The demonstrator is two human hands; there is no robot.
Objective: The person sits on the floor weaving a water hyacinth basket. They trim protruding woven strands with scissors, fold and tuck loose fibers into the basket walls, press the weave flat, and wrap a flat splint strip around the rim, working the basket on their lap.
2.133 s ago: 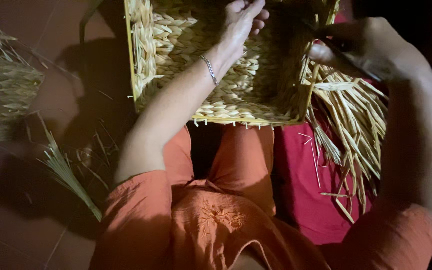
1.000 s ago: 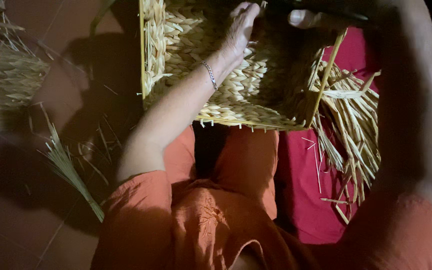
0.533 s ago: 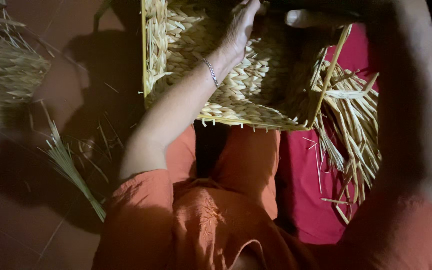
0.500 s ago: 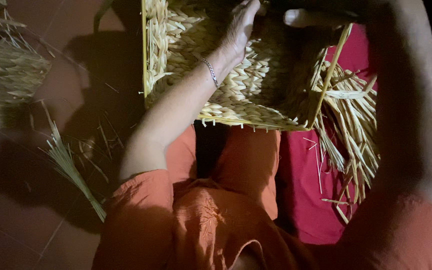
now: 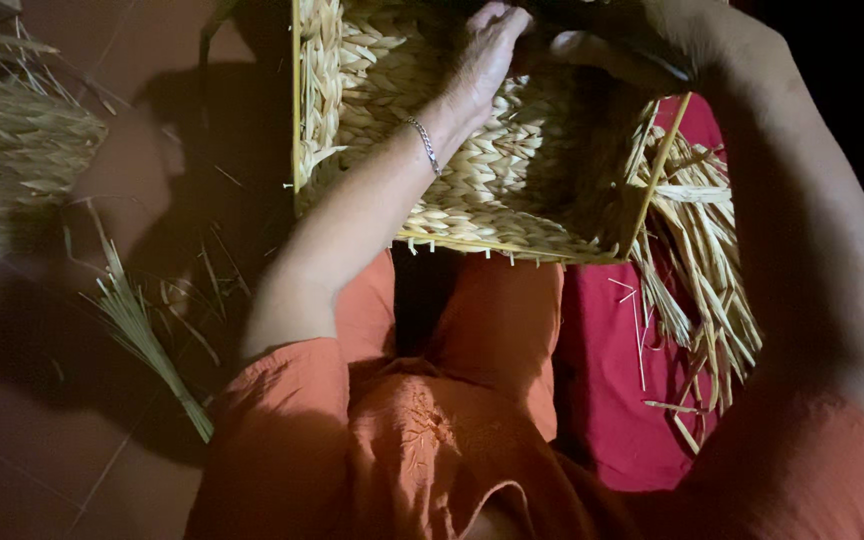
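Left hand [image 5: 487, 55] lies flat on the pale woven straw basket panel on its yellow wire frame [image 5: 472, 180], resting on the lap. Right hand [image 5: 622, 50] pinches something at the top edge; can't tell what. Loose straw ends [image 5: 702, 270] could probably snag and unravel.

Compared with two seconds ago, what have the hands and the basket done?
The right hand has moved up from the basket's right edge to its top edge, close beside the left hand. The woven basket has shifted slightly right and turned a little. The left hand stays pressed on the weave near the top, and the loose straw ends still hang off the right side over the red cloth.
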